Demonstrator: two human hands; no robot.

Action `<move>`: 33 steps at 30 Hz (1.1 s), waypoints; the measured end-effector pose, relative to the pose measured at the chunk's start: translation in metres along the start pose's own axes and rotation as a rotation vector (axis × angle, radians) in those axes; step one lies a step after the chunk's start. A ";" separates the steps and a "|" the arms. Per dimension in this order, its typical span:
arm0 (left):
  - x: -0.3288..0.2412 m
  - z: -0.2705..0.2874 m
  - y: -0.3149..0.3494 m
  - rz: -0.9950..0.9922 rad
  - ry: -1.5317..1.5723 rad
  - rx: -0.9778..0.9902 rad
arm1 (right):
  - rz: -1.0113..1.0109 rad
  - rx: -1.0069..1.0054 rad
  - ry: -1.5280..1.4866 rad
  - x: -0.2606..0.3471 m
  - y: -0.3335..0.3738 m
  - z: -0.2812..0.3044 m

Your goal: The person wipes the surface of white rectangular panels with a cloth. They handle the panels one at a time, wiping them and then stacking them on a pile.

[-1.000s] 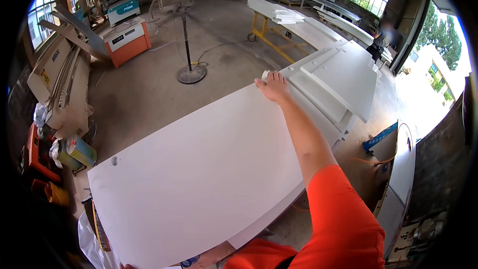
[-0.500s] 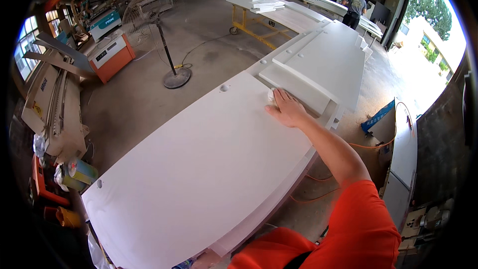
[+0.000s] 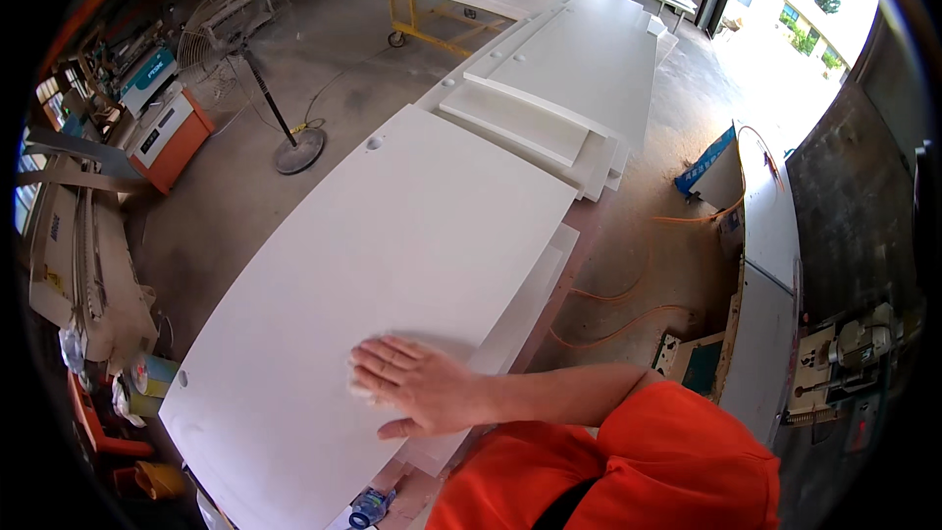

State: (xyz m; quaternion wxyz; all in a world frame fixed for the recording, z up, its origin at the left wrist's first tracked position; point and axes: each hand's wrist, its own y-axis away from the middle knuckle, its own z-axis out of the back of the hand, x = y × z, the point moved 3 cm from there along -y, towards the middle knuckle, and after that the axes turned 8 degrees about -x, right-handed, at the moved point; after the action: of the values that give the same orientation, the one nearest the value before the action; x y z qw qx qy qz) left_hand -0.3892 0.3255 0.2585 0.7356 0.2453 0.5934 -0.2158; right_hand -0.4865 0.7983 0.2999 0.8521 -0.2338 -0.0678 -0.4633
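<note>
My right hand [image 3: 417,388] lay flat, fingers outstretched over a white cloth [image 3: 359,389] on the white panel [image 3: 324,265]; my left hand's state I couldn't tell. A bottle [image 3: 371,507], contents unclear, was near the table's [image 3: 561,296] near edge.

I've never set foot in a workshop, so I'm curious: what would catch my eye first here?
Probably the big white panel stretching through the middle, with the person's right hand lying flat on its near part. The vivid orange-red sleeve at lower right competes with it, as does the glaring open doorway at upper right.
</note>
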 end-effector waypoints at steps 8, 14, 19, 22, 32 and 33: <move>-0.002 -0.006 -0.008 -0.013 -0.042 0.003 | -0.668 -0.244 0.456 -0.171 0.047 0.075; -0.005 0.024 -0.002 -0.021 -0.062 -0.072 | -0.851 -0.349 0.309 -0.219 0.038 0.111; -0.008 0.002 -0.012 -0.026 -0.080 -0.022 | -0.700 -0.255 0.365 -0.148 0.068 0.061; -0.003 0.007 -0.014 -0.027 -0.080 -0.034 | -0.975 -0.452 0.266 -0.233 0.085 0.108; 0.018 0.117 -0.007 -0.032 -0.021 -0.118 | -0.695 -0.401 0.443 -0.175 0.071 0.081; 0.035 0.133 -0.020 -0.028 0.073 -0.053 | -0.599 -0.418 0.418 -0.149 0.058 0.063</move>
State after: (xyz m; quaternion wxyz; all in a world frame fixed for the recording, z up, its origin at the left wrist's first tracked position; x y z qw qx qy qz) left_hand -0.2920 0.2266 0.2453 0.7165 0.2251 0.6289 -0.2011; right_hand -0.5167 0.9669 0.2862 0.6096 -0.2724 0.1372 -0.7317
